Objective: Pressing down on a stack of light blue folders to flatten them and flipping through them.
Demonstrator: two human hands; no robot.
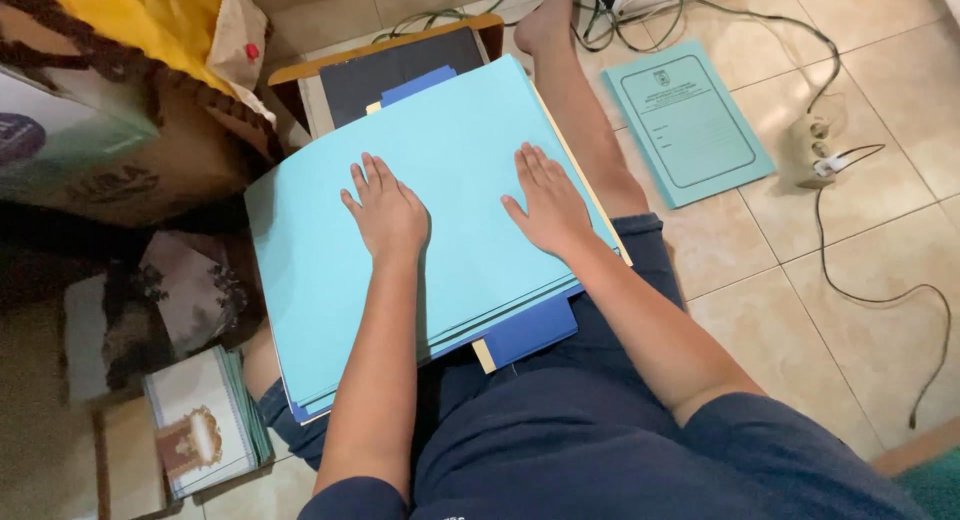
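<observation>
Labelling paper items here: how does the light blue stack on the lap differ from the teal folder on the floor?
The light blue stack lies on the person's lap, pressed flat under the left hand and right hand; the teal folder lies untouched on the floor tiles. The stack's top face is blank; the folder bears a printed frame. The stack is many sheets; the folder looks single. Both are bluish and rectangular.

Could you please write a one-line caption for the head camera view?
Seated person presses left hand and right hand flat on a light blue paper stack across the lap; a printed folder lies on the tiled floor.
</observation>
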